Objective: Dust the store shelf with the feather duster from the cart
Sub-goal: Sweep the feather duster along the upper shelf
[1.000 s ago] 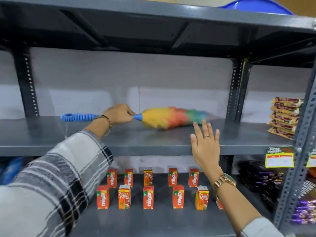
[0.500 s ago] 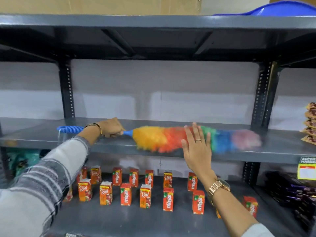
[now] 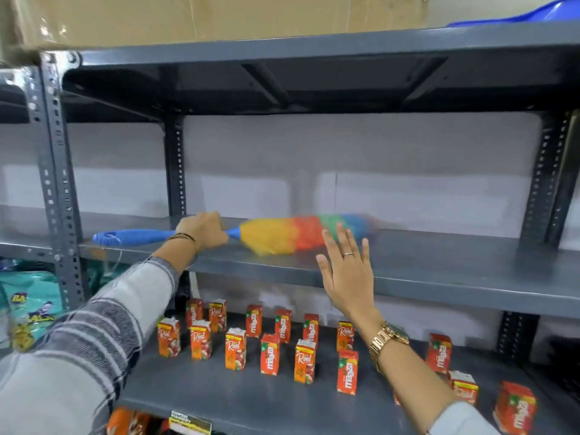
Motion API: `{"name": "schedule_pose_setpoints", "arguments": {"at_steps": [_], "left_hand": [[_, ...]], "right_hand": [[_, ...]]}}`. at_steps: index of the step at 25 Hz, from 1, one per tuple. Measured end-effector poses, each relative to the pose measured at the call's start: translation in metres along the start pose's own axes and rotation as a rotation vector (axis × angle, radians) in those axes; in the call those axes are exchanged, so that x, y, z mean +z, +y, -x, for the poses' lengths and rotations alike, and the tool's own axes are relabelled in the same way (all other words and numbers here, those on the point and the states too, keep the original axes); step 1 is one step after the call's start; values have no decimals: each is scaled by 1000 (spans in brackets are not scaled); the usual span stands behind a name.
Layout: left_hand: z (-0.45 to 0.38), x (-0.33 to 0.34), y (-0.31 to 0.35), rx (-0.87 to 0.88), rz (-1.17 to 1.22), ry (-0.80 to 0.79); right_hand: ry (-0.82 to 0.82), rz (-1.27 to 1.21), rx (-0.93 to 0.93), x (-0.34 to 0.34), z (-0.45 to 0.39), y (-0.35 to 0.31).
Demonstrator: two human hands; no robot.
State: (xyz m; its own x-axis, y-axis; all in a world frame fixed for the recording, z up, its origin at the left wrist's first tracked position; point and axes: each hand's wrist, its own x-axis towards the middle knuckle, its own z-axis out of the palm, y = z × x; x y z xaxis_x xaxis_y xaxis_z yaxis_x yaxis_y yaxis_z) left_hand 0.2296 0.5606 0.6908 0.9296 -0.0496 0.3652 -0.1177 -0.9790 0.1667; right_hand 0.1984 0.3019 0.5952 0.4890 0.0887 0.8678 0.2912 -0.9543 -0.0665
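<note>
The left hand gripped the duster flat on the shelf, its head drawn back leftward; the right hand hovered open, fingers spread, at the front edge.

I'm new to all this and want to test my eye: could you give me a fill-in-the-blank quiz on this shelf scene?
1. The left hand grips the duster's ____ handle.
2. The right hand is open and holds ____.
3. The juice cartons stand on the shelf ____ the dusted shelf.

Missing words: blue; nothing; below
</note>
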Motion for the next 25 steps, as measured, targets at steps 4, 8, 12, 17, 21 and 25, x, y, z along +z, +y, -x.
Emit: {"name": "schedule_pose_setpoints", "arguments": {"at_steps": [4, 8, 12, 17, 21, 25], "left_hand": [[-1, -17, -10, 30, 39, 36], [14, -11, -52, -1, 37, -196], [11, -14, -53, -105, 1, 38], [31, -13, -97, -109, 85, -118], [30, -21, -91, -290, -12, 114], [40, -24, -118, -295, 17, -14]], "right_hand": [[-23, -44, -19, 15, -6, -25], [-46, -107, -64, 28, -13, -49], [-56, -145, -80, 40, -20, -71], [-68, -214, -110, 53, -30, -92], [-119, -299, -155, 61, -34, -111], [-114, -259, -159, 72, -34, -119]]}}
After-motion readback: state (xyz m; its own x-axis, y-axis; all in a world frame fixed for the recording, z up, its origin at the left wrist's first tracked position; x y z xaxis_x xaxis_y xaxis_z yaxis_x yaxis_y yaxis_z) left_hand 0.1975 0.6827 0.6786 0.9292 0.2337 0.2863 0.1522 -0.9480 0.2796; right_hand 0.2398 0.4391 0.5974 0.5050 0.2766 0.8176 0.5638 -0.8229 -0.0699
